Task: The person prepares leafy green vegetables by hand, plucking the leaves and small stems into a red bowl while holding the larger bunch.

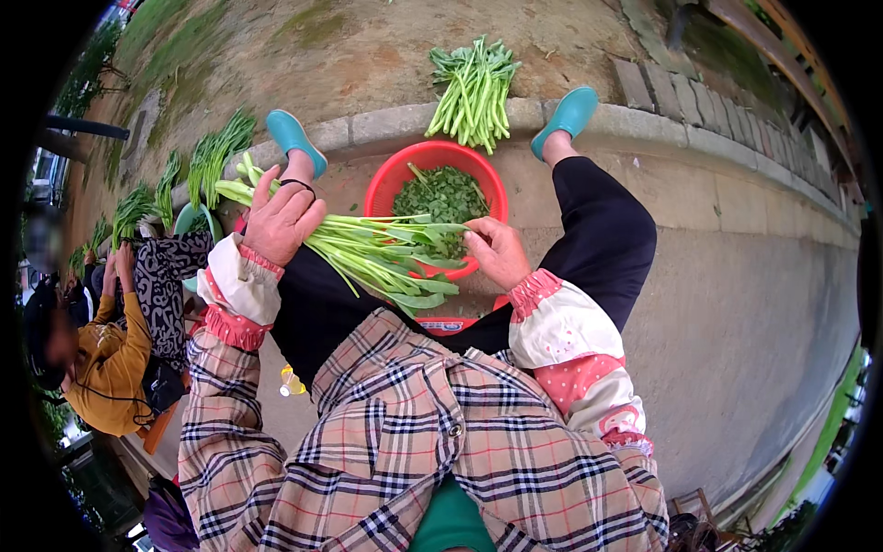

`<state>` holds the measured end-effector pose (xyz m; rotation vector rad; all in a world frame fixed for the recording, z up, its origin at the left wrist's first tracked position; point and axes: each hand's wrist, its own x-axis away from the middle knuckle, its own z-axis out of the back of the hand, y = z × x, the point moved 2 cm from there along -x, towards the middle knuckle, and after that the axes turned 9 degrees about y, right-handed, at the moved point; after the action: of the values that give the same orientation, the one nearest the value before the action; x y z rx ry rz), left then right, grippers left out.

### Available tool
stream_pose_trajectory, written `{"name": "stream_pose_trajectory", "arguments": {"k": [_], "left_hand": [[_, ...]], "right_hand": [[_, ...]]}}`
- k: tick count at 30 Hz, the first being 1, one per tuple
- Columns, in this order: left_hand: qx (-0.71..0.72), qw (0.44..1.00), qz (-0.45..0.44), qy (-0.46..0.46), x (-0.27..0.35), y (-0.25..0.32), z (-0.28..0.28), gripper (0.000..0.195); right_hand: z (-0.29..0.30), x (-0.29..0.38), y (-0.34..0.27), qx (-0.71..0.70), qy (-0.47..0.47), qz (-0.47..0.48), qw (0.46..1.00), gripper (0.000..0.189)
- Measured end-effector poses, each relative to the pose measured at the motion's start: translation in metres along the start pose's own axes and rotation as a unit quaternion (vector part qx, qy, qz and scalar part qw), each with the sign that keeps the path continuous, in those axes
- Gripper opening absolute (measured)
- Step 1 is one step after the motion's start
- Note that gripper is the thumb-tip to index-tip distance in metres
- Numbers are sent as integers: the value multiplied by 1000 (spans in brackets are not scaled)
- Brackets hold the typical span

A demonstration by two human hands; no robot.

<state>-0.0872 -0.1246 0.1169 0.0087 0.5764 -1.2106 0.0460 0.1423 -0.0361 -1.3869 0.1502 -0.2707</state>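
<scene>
My left hand [286, 217] grips a bunch of long-stemmed leafy greens [372, 241] near the thick pale stem ends. The bunch lies across my left thigh, its leaves reaching right over a red plastic basket [378, 181]. At one leaf's tip, the thumb and fingers of my right hand [498, 250] pinch together, above the basket's right rim. Inside the basket is a pile of loose dark green leaves [441, 196]. Beyond it, another bundle of greens [476, 93] rests on the stone kerb, with leaves pointing away from me.
At the left a person in a mustard top [114, 366] handles greens beside a pale green basin [186, 219]. More bundles of greens [219, 155] line the kerb [393, 127]. A bottle with yellow contents [292, 381] is on the ground by my left hip.
</scene>
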Motion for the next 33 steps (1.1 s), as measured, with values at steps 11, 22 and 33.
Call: {"name": "stream_pose_trajectory", "arguments": {"k": [11, 22, 33], "left_hand": [[1, 1000, 6, -20, 13, 2, 3, 19], [-12, 994, 112, 5, 48, -11, 10, 20], [2, 903, 417, -107, 45, 19, 36, 33]], "right_hand": [[2, 0, -17, 146, 12, 7, 989, 17], [24, -9, -4, -130, 128, -100, 978, 17], [5, -5, 11, -62, 42, -111, 991, 20]]}}
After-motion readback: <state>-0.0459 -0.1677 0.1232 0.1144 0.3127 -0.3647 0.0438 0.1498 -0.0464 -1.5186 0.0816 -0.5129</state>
